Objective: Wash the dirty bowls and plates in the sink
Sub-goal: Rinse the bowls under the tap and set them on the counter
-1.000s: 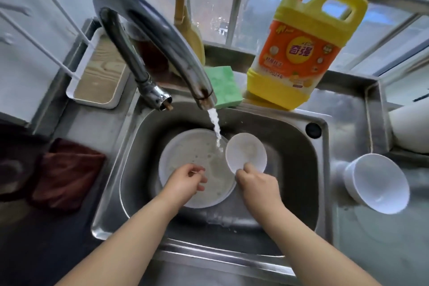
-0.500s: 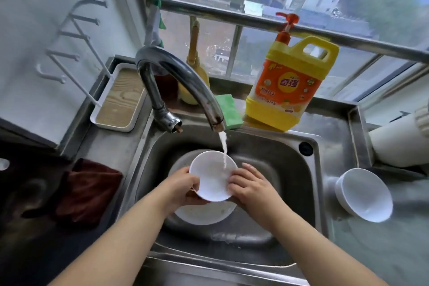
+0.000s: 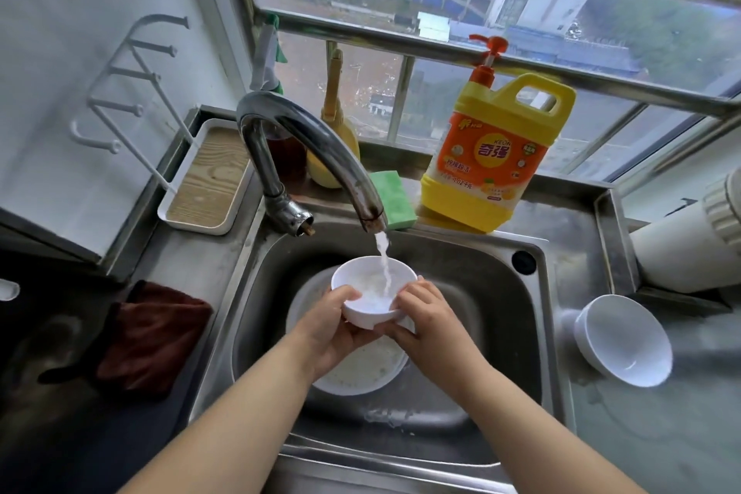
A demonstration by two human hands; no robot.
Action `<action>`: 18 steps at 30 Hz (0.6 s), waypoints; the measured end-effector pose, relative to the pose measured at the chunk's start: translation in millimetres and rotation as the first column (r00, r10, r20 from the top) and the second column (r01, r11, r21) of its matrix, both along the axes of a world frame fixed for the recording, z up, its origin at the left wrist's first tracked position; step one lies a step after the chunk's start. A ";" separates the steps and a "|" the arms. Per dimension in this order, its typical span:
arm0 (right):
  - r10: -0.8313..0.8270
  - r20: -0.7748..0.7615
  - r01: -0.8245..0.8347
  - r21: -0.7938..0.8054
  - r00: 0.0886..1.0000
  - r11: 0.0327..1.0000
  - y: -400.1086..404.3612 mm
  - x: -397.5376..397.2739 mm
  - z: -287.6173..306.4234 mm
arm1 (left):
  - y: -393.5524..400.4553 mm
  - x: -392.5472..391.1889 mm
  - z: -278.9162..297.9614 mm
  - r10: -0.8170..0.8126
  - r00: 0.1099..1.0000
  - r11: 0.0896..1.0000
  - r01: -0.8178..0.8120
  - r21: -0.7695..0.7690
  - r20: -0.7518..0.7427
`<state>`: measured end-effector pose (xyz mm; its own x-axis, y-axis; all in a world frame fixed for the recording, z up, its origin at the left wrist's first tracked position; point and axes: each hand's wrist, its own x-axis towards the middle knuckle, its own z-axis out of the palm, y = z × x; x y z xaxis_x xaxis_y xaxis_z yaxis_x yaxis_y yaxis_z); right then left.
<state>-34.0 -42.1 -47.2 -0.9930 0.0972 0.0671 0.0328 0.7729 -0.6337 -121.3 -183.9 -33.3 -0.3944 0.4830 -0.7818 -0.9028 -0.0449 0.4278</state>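
A small white bowl is held upright over the steel sink, and water from the curved tap streams into it. My left hand grips the bowl from below and on its left side. My right hand holds its right rim, fingers curled over the edge. Beneath the bowl, a dirty white plate with speckled residue lies on the sink floor, partly hidden by both hands.
A white bowl lies tilted on the right counter, beside a white pipe. A yellow detergent jug and green sponge stand behind the sink. A brown cloth and a wood-lined tray are on the left.
The bowl went from my right hand alone to both hands, was lifted above the plate and turned upright under the stream. The camera view tilted upward.
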 end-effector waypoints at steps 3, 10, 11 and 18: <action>0.053 0.011 -0.052 -0.018 0.999 0.998 0.3 0.2 2.6 | 1.6 -1.6 0.4 0.028 0.999 1.000 -0.028 0.005 -0.030; 0.102 0.026 -0.105 0.234 0.994 0.967 4.9 1.6 -6.2 | 5.2 -0.5 -9.3 0.004 0.984 0.992 -0.027 -0.125 -0.176; 0.043 0.013 -0.045 0.235 0.999 0.971 -6.1 -0.1 -8.7 | 12.9 5.6 -12.0 0.075 0.981 0.985 -0.101 -0.142 -0.179; 0.173 0.027 -0.169 0.408 0.985 0.897 18.5 9.0 -9.0 | 1.1 -3.9 -11.0 -0.140 0.967 0.978 0.102 -0.184 -0.211</action>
